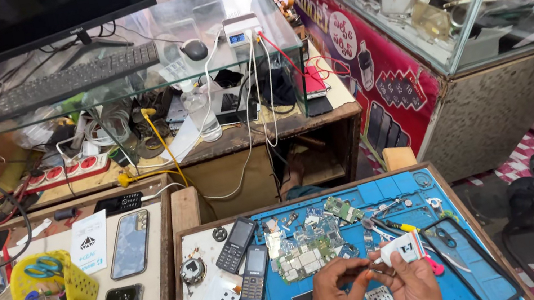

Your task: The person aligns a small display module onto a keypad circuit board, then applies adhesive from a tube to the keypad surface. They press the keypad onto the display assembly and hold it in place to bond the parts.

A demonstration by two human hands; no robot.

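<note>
Left hand: my left hand (333,299) comes in from the lower edge, fingers curled and pressed together on a thin metal tool (364,272) whose tip points toward my other hand

Right hand: my right hand (412,285) has its grip pinched on a small white tube (401,248) with a dark mark on it, thumb and forefinger closed round its lower end

Tube: short, white and flat-sided, with a pink-red piece showing just beside it on the right; it sits above my right knuckles, over the blue mat (363,195)

Where it is: both hands meet near the front edge of the mat, on the wooden-rimmed counter (183,216), the tool tip just beside the tube

On the mat: a green circuit board (342,208) lies farther back, a larger pale board (301,261) with metal shields is just left of my hands, and a yellow-handled tool (397,226) rests close behind the tube

Left of the mat: two keypad phones (237,244) lie side by side on the white strip, with more handsets nearer the front edge

Right of my hands: a black phone frame (469,261) lies tilted across the mat's corner, touching nothing I hold

Next counter: a yellow basket (76,293) with scissors, and two dark smartphones (130,244) lying flat

In the way: the loose parts sit well behind my hands
</note>
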